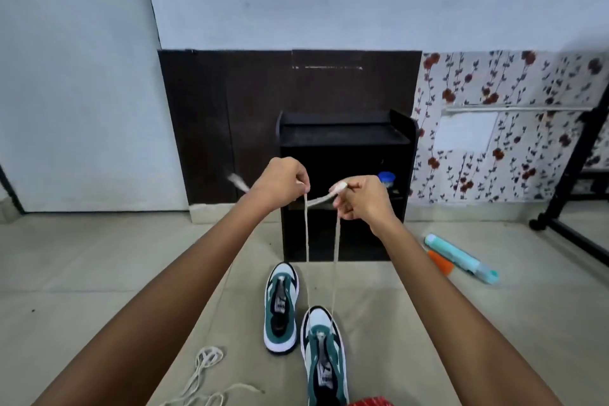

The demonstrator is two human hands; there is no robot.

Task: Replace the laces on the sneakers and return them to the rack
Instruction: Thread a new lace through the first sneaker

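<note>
Two green, white and black sneakers stand on the floor: the near sneaker (324, 356) at bottom centre, the far sneaker (281, 306) just left of it. A beige lace (336, 260) rises in two strands from the near sneaker's front eyelets. My left hand (280, 183) pinches one strand up high, its loose end sticking out to the left. My right hand (362, 199) pinches the other strand, which is looped over its fingertip. Behind the hands stands the black shoe rack (346, 132). A loose white lace (204, 369) lies on the floor at bottom left.
A teal tube (461, 259) and an orange object (440, 262) lie on the floor to the right. A black stand base (560, 227) sits at far right. A small blue-lidded jar (387, 179) is inside the rack. Something red (370, 401) is at the bottom edge.
</note>
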